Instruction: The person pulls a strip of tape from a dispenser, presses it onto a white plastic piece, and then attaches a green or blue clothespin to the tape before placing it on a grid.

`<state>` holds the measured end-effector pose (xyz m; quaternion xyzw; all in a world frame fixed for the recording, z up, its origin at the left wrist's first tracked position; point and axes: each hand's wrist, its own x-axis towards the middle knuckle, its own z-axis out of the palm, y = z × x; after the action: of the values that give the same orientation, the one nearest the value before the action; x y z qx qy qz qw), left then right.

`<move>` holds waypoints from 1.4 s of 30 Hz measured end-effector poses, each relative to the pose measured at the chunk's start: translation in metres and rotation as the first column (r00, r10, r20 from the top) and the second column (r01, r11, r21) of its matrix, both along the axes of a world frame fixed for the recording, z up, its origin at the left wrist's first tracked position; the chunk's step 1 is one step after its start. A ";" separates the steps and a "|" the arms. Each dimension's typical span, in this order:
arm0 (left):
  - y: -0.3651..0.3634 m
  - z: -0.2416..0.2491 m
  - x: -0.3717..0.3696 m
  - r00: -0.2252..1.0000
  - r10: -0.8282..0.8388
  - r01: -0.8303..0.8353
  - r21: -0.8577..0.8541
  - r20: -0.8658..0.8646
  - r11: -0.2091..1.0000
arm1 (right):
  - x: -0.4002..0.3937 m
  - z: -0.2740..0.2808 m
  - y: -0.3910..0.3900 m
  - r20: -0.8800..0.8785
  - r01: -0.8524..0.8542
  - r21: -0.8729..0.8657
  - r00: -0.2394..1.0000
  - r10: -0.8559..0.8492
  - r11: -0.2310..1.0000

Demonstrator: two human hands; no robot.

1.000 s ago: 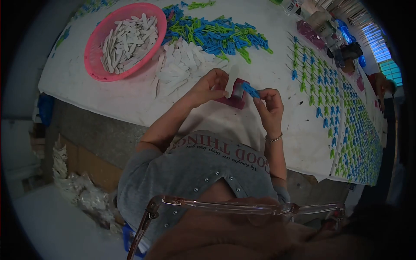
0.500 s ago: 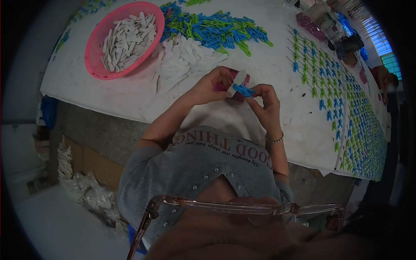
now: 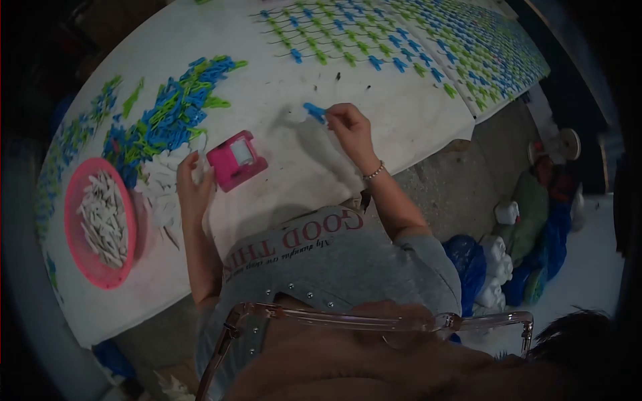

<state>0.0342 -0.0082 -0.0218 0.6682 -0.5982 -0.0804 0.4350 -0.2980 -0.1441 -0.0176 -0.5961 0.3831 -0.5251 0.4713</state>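
Observation:
My right hand (image 3: 351,134) is above the white tabletop, thumb and fingers pinching a blue clothes peg (image 3: 313,111) by one end. On the other side, my left hand (image 3: 192,184) is at the edge of a heap of white flat strips (image 3: 160,175), thumb and fingers apart with white showing between them. Close beside the left fingertips stands a bright pink holder (image 3: 227,175) with a pale piece (image 3: 241,152) set in it.
A pink basket (image 3: 71,217) full of white strips stands at the left. Behind the heap lies a pile of blue and green pegs (image 3: 177,110). Rows of pegs on thin wires (image 3: 348,37) cover the far right. Blue bags (image 3: 466,257) sit beyond the table's near edge.
The view has swung, shifting the table's contents leftward. My hands have parted: the left went from holding a white strip at the pink holder to the heap, while the right carried the blue peg away.

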 end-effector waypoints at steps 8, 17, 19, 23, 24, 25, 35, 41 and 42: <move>0.006 -0.031 0.020 0.912 0.155 -0.174 0.016 0.380 0.985 | -0.177 -0.046 -0.082 -0.327 0.542 -0.246 0.734 -0.595 0.804; 0.005 -0.031 0.015 0.930 0.229 -0.246 0.023 0.288 0.969 | -0.241 -0.040 -0.145 -0.504 0.617 -0.209 0.597 -0.624 0.759; 0.005 -0.031 0.014 0.935 0.243 -0.260 0.031 0.259 0.965 | -0.242 -0.042 -0.152 -0.528 0.640 -0.122 0.606 -0.595 0.759; 0.005 -0.030 0.012 0.933 0.237 -0.253 0.026 0.269 0.967 | -0.257 -0.064 -0.170 -0.514 0.574 -0.391 0.513 -0.688 0.720; 0.005 -0.029 0.011 0.932 0.239 -0.253 0.018 0.274 0.967 | -0.258 -0.065 -0.171 -0.514 0.559 -0.432 0.493 -0.702 0.708; 0.004 -0.029 0.011 0.930 0.241 -0.253 0.009 0.278 0.967 | -0.258 -0.065 -0.171 -0.518 0.557 -0.431 0.492 -0.700 0.710; 0.004 -0.029 0.009 0.926 0.296 -0.301 -0.015 0.232 0.953 | -0.251 -0.053 -0.163 -0.502 0.576 -0.441 0.477 -0.721 0.688; 0.005 -0.017 0.022 0.862 0.450 -0.428 -0.138 0.234 0.893 | -0.220 -0.044 -0.148 -0.414 0.513 -0.580 0.483 -0.772 0.633; 0.005 -0.014 0.029 0.874 0.465 -0.455 -0.097 0.142 0.885 | -0.204 -0.036 -0.142 -0.436 0.454 -0.628 0.467 -0.769 0.632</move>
<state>0.0629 -0.0028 -0.0362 0.7819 -0.4576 0.0977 0.4119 -0.5021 -0.2857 -0.0533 -0.6444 0.5929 -0.4775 -0.0721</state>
